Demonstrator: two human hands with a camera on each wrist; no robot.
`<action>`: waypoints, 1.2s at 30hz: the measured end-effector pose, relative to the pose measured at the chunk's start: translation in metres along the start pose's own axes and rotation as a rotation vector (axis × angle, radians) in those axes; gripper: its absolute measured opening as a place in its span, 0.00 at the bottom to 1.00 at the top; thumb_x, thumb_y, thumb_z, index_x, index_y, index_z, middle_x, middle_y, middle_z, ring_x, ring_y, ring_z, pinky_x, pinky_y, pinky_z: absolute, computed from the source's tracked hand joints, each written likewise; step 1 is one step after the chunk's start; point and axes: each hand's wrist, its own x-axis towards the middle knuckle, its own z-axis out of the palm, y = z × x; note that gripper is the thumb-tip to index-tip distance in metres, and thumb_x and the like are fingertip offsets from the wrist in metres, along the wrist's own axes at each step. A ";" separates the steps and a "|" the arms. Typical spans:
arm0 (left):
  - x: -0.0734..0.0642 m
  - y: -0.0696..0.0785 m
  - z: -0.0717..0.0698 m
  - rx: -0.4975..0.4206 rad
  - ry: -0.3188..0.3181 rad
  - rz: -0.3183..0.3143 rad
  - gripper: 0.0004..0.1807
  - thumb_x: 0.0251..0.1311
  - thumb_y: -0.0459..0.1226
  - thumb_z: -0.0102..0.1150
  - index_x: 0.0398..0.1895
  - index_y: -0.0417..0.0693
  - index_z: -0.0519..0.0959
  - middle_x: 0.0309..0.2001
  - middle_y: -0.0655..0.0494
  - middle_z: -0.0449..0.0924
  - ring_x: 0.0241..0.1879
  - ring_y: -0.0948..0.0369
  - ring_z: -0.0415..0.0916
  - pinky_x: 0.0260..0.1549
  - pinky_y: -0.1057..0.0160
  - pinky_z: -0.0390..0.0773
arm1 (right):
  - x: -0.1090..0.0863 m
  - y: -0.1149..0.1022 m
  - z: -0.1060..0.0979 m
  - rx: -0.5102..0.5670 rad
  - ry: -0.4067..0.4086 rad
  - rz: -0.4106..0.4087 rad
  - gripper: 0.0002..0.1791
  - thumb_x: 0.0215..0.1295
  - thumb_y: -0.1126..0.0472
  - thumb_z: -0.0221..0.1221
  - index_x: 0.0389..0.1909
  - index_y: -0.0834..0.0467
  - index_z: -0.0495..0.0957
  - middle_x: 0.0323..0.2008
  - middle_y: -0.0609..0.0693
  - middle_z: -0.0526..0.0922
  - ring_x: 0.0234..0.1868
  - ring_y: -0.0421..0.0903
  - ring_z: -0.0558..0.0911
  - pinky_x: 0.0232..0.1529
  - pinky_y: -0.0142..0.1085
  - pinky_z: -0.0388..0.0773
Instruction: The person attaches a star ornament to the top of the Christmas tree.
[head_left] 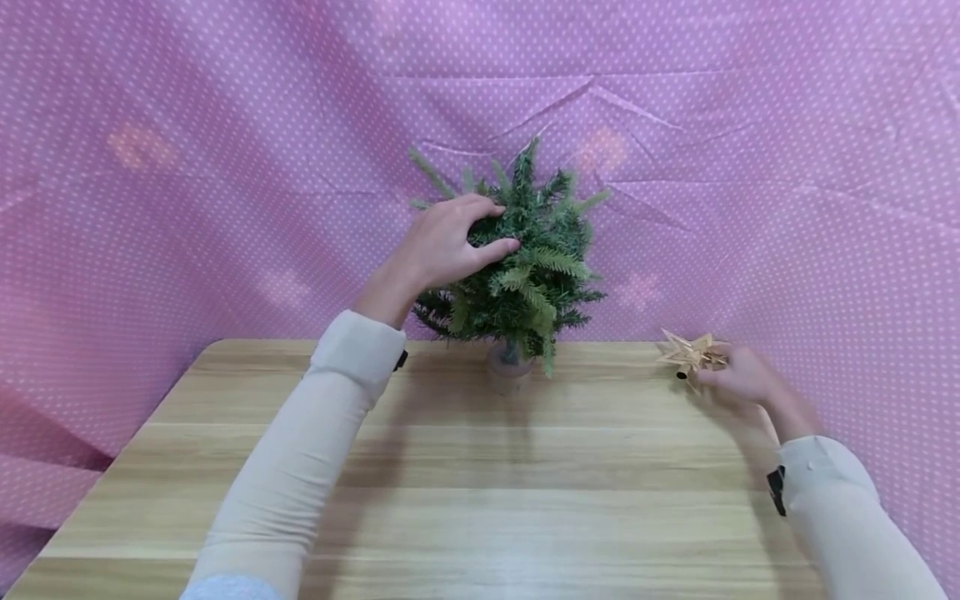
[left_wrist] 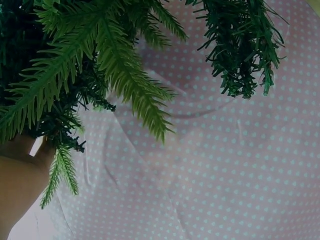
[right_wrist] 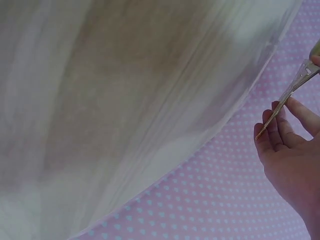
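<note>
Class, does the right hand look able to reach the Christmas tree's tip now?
Probably yes: the tip stands uncovered, the left hand holds branches below, and nothing visible blocks the right hand with its gold star.

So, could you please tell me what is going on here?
A person's left hand touches the upper part of the tree, which stands upright on the table. The right hand holds a star near the table's far edge, right of the tree and apart from it.
</note>
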 end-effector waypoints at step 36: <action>0.000 0.002 0.001 -0.001 -0.006 -0.010 0.39 0.68 0.64 0.52 0.73 0.50 0.70 0.74 0.49 0.65 0.74 0.48 0.59 0.73 0.46 0.57 | 0.008 -0.061 -0.010 0.017 0.195 -0.052 0.39 0.62 0.53 0.66 0.65 0.76 0.69 0.63 0.78 0.68 0.62 0.77 0.67 0.60 0.74 0.62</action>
